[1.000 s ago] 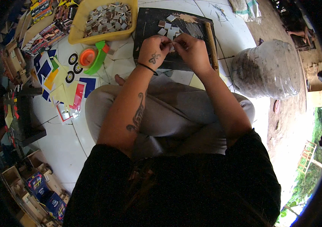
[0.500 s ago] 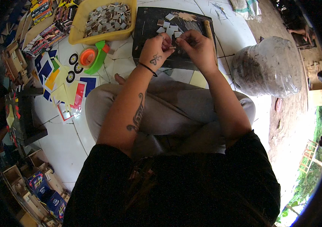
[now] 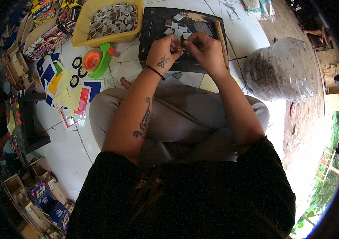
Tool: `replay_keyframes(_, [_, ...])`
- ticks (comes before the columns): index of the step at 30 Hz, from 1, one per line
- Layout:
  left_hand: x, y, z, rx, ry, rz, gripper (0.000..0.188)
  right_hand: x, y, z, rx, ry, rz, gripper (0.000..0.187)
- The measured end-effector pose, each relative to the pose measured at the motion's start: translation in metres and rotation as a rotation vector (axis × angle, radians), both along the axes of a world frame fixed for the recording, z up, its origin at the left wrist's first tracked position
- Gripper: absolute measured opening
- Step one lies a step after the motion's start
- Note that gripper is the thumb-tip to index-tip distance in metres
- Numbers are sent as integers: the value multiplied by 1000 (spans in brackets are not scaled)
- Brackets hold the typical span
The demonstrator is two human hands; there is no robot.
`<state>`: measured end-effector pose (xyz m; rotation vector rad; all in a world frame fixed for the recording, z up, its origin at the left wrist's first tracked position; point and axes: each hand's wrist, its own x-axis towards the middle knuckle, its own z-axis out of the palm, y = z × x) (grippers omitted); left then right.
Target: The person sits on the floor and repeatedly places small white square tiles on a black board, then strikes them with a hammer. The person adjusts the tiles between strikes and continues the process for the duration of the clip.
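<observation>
My left hand (image 3: 164,48) is closed in a pinch over the near part of a low black work board (image 3: 153,24). A small pale-edged square piece (image 3: 180,49) shows at its fingertips. Close beside it, my right hand (image 3: 206,51) bends its thumb and fingers together at the same spot; what lies between them is too small to tell. Several small grey-white square pieces (image 3: 178,17) lie loose on the board just beyond my fingers.
A yellow basin (image 3: 107,42) full of similar squares stands left of the board. A green tape dispenser (image 3: 105,59), black wheels (image 3: 74,81) and coloured sheets (image 3: 64,97) lie nearer. A wooden stick (image 3: 221,44) rests along the board's right edge; a plastic-wrapped bundle (image 3: 283,69) stands farther right.
My right fingers have shifted slightly closer to my left fingertips. Otherwise both arms and the things around stay as they were.
</observation>
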<state>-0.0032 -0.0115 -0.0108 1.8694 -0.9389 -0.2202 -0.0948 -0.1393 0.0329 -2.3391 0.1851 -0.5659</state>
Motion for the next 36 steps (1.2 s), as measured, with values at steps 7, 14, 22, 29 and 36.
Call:
replay_keyframes(7, [0,0,2,-40,22,-15,18,-1,1,-2,-11,0,31,7])
replay_keyframes(14, [-5,3,6,-136,-172,-9,10,0,1,4,-112,25,16,16])
replay_keyframes(22, [-6,-2,-3,-144,-190,26,10,-82,-17,-3,-568,414,-453,56])
replay_keyframes(29, [-7,-1,-6,-168,-247,25,9,-128,-8,27,307,269,-231,43])
replay_keyframes(36, [-11,-2,-11,-184,-195,26,7,-180,40,80,183,418,-213,47])
